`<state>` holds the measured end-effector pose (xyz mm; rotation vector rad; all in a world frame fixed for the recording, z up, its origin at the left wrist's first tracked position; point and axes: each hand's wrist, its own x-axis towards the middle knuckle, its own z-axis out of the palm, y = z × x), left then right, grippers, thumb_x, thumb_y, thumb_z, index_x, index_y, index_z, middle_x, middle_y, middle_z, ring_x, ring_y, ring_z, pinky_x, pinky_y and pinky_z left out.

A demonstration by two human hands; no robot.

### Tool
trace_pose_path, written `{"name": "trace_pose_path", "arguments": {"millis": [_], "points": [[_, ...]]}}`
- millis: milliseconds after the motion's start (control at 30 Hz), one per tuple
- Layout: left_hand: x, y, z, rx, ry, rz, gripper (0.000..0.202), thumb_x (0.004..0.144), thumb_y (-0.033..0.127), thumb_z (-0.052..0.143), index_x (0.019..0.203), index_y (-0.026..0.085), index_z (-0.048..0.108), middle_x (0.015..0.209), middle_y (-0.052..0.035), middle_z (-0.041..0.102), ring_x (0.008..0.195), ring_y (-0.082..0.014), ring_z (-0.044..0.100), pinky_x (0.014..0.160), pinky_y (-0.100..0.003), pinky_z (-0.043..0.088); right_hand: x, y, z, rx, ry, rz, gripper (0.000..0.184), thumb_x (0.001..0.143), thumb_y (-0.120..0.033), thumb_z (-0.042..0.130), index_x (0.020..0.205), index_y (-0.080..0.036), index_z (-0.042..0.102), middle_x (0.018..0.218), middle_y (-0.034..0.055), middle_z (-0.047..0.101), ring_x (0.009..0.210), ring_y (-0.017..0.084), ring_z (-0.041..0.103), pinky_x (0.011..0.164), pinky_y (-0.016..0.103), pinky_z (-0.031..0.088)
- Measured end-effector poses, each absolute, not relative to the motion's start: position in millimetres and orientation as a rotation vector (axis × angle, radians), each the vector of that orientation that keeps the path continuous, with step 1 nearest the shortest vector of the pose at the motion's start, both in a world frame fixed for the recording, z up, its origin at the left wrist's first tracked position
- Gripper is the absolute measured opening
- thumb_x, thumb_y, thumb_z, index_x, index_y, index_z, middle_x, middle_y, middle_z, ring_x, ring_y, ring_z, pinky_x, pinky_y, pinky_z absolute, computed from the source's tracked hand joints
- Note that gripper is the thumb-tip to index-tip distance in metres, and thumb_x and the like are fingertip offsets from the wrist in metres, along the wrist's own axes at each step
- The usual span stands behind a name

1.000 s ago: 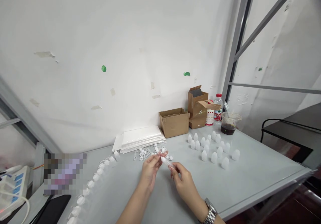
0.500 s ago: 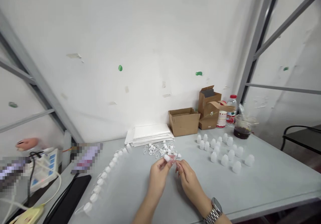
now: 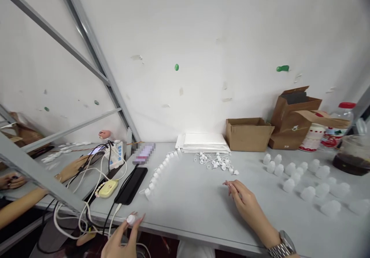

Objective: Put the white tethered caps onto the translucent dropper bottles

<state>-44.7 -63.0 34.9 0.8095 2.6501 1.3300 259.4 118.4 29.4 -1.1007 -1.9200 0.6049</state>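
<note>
Left hand [image 3: 123, 238] sits low at the near table edge, about seven o'clock in the view, fingers pinched narrow around a small white capped piece [image 3: 131, 220] — it looks like one of the little dropper bottles with its cap, though it is too small and blurred to be sure. The piece pokes up above the fingertips [image 3: 138, 220], held right at their ends, its long axis roughly upright.

Right hand [image 3: 245, 204] lies on the grey table [image 3: 190, 200] at about five o'clock, palm down, fingers loosely curled and holding nothing. Its fingertips point toward eleven o'clock, at the loose scatter of white caps [image 3: 215, 162], which lies near them but apart. So the right hand is the nearer one to the caps; the left is well apart from them.

From the held piece, the curved row of capped bottles [image 3: 160, 171] runs up toward one o'clock, its near end close by. A black phone [image 3: 131, 185] lies just left of that row. At three o'clock stands a cluster of translucent bottle bodies [image 3: 306, 181]. Behind the caps, a stack of white bags [image 3: 204, 142] and an open cardboard box [image 3: 248, 134] sit against the wall. Another person's hand [image 3: 72, 167] rests far left.
</note>
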Motion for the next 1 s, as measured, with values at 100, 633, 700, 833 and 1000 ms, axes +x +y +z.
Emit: {"name": "trace_pose_path", "arguments": {"millis": [100,633,700,833,1000], "points": [[-42.8,-54.0,37.0,0.833,2.684,1.275,0.013,0.059,0.027,0.068,0.071,0.030,0.072,0.097,-0.0049,0.070,0.099,-0.0310,0.057,0.086,-0.038,0.040,260.1,118.5,28.3,-1.112,-1.935,0.601,0.035,0.090,-0.041,0.029,0.071,-0.023,0.052,0.062,0.0006,0.051,0.059,0.016,0.052,0.062,0.028,0.044],[-39.4,-30.7,34.5,0.690,2.619,1.220,0.033,0.062,0.041,0.063,0.091,0.025,0.069,0.108,-0.0075,0.066,0.103,-0.0344,0.055,0.089,-0.041,0.038,260.8,120.1,24.9,-1.133,-1.964,0.587,0.036,0.090,-0.043,0.029,0.063,-0.024,0.044,0.060,-0.0001,0.050,0.059,0.016,0.054,0.062,0.028,0.043],[-36.0,-26.5,35.9,0.709,2.612,1.194,0.035,0.065,0.042,0.061,0.094,0.024,0.068,0.110,-0.0080,0.065,0.105,-0.0344,0.053,0.091,-0.041,0.036,260.6,120.3,24.6,-1.121,-1.966,0.582,0.036,0.090,-0.043,0.029,0.064,-0.024,0.044,0.059,0.0001,0.050,0.060,0.017,0.054,0.062,0.028,0.043],[-29.2,-19.8,39.5,0.729,2.596,1.231,0.033,0.066,0.041,0.060,0.094,0.023,0.068,0.110,-0.0072,0.065,0.107,-0.0340,0.052,0.094,-0.041,0.033,260.1,120.2,25.5,-1.132,-1.978,0.577,0.036,0.090,-0.043,0.029,0.062,-0.024,0.042,0.059,-0.0001,0.050,0.060,0.017,0.054,0.062,0.028,0.043],[-25.8,-16.5,38.8,0.746,2.593,1.257,0.034,0.065,0.042,0.061,0.092,0.023,0.068,0.107,-0.0068,0.067,0.104,-0.0332,0.054,0.092,-0.039,0.036,259.6,120.0,26.3,-1.109,-1.993,0.544,0.037,0.090,-0.042,0.029,0.061,-0.024,0.043,0.058,-0.0004,0.050,0.058,0.016,0.054,0.061,0.027,0.044]]}}
